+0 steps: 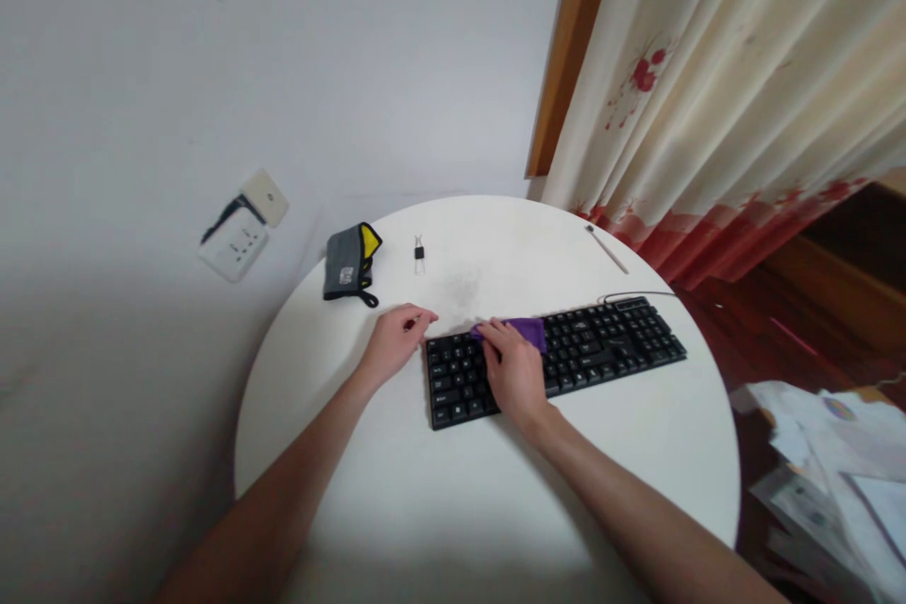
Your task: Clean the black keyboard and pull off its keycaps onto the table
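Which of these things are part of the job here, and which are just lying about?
In the job:
- purple cloth, under the right hand
- black keyboard, beneath the cloth

Apparently just lying about, untouched:
- folded grey-and-yellow cloth
- small wire-ended tool
- thin stick with a dark head

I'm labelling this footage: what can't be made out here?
All in the head view:
Keys of the black keyboard under the right hand and purple cloth: covered.
Palm of the left hand: hidden by the hand's back.
Label lettering on the grey-and-yellow cloth: too small, blurred.
Curtain: cut off by top and right edges.
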The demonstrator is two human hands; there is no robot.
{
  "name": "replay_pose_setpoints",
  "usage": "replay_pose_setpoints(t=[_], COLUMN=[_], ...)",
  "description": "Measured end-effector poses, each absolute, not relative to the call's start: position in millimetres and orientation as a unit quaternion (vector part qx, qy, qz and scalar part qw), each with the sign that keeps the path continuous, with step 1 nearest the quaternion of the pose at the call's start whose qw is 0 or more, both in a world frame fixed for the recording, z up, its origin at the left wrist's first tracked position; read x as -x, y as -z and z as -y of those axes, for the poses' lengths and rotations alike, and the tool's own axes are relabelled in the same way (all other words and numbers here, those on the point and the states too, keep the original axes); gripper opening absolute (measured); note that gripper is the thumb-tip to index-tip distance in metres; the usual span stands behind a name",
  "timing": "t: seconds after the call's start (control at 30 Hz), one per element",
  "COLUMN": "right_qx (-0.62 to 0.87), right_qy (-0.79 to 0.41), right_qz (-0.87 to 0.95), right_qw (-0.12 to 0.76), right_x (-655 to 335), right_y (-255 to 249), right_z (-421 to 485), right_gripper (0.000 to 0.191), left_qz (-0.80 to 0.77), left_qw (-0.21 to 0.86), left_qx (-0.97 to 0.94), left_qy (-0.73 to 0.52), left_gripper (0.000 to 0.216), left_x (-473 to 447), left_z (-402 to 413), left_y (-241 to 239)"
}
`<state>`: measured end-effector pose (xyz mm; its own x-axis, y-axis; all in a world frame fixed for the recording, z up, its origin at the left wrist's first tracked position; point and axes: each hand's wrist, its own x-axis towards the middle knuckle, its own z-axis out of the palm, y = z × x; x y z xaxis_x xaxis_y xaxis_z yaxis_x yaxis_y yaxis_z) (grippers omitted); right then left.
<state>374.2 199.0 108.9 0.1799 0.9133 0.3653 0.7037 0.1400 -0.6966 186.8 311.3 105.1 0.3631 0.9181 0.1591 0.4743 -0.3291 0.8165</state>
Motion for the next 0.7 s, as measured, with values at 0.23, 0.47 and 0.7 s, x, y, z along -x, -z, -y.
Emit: replay_pose_setpoints(t=[0.23, 0.47, 0.7], right_qx=[0.546, 0.51, 0.6], right_qy=[-0.301, -0.442, -0.16], right_qz=[0.595, 0.35, 0.272], right_qw=[0.508, 0.649, 0.735], right_x=[-336.8, -391.9, -514.7], right_y=[-122.3, -152.8, -168.3], right_z=[-189.3, -181.5, -182.9], right_gripper=[0.031, 0.031, 0.035], left_qz=[-0.479, -0.498, -0.521], left_qw=[0.376, 0.411, 0.442], left_qx=[-0.727, -0.701, -0.674], left_qy=[-0.317, -0.304, -0.282], left_gripper=[0.029, 0.03, 0.033], left_x=[-186.1, -186.9, -189.6], left_z=[-312.4, -310.9, -310.1], left_y=[-103.5, -108.9, -110.5])
